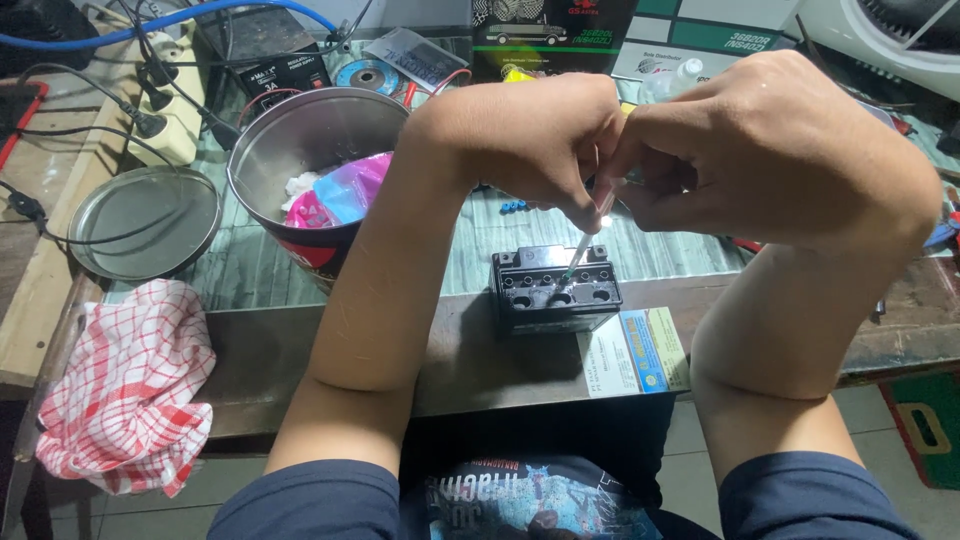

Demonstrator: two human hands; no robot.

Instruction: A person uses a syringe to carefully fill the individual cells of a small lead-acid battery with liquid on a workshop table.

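A small black box-shaped battery with a row of round filler holes along its top sits at the near edge of the counter, close in front of the person, so the holes face straight up under the eyes. Into one of those holes dips the tip of a thin clear plastic tube, slanting up from the battery to the hands above it. The left hand has its grip pressed together, pinching the tube's upper end between fingertips; the right hand curls in beside it, touching, its fingers also closed around the top of the tube, seemingly to steady it. Both forearms rise on either side of the battery, which would keep the thin tube from wandering.

Just right of the battery a white and blue printed card lies flat. Left of the battery stands a round metal tin holding a pink plastic bag, with its flat round lid beyond it. Further left still, a red-and-white checked cloth hangs over the counter's edge.
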